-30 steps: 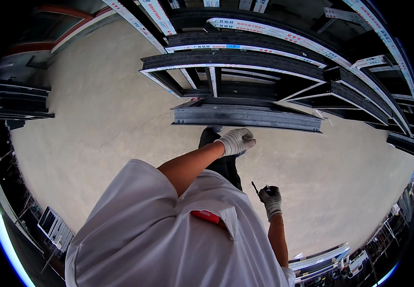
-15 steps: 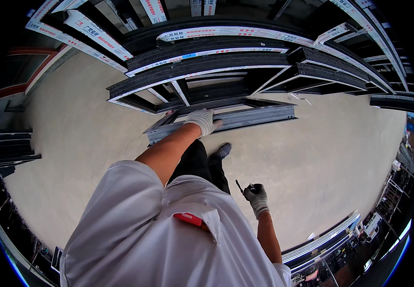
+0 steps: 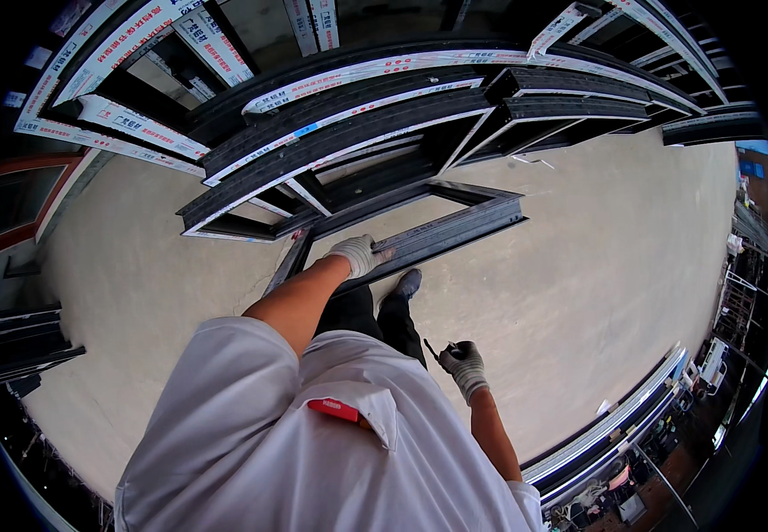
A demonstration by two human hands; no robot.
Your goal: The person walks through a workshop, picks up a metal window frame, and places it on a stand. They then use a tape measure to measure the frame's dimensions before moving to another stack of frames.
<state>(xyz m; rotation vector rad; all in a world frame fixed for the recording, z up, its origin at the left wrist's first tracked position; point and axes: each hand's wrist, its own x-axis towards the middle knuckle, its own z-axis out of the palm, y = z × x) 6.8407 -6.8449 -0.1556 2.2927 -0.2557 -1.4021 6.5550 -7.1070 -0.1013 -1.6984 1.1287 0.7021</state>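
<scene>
My left hand (image 3: 362, 255), in a striped knit glove, is closed over the near bar of a dark grey metal window frame (image 3: 459, 229). This frame tilts out from the stacked frames (image 3: 348, 142), with floor showing through its opening. Lower and to the right, my right hand (image 3: 465, 368), gloved too, is closed around a small black tool (image 3: 433, 351). A thin dark end of it sticks out leftward; its kind I cannot make out.
More black frames with printed white protective film (image 3: 127, 124) lean at the back left. Dark profiles (image 3: 25, 341) lie at the far left. Long pale profiles (image 3: 610, 426) and assorted tools line the lower right. My shoe (image 3: 409, 284) stands close to the held frame.
The held frame has swung out from the stack toward me, and its opening shows wider. My left hand stays on its bar. The right hand keeps the black tool, about where it was.
</scene>
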